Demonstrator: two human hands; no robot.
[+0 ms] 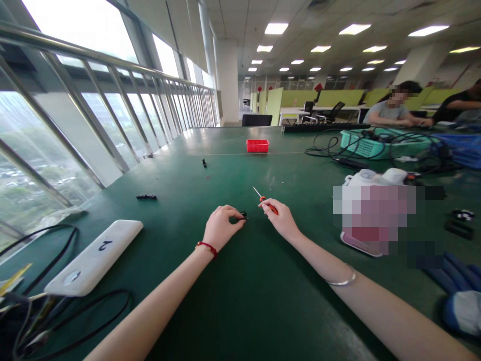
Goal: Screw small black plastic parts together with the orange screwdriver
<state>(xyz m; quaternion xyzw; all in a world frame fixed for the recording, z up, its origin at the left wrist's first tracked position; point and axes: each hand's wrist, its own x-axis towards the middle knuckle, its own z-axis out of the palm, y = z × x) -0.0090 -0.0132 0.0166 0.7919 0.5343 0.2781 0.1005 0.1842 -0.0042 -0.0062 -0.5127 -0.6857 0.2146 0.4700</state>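
Observation:
Near the middle of the green table (210,301), my left hand (222,224) pinches a small black part (243,214) between thumb and fingers, low at the tabletop. My fingers cover much of that part. To its right, my right hand (280,218) is closed around the orange handle of a screwdriver (274,209). The screwdriver's thin metal shaft points up and left, away from the black part. A gap separates the two hands.
A red tray (257,146) stands farther back. Small black pieces (146,197) lie at the left. A white power bank (95,258) and cables are nearer left. At right are a pixelated pinkish object (372,215), a green basket (366,145) and a person (391,108).

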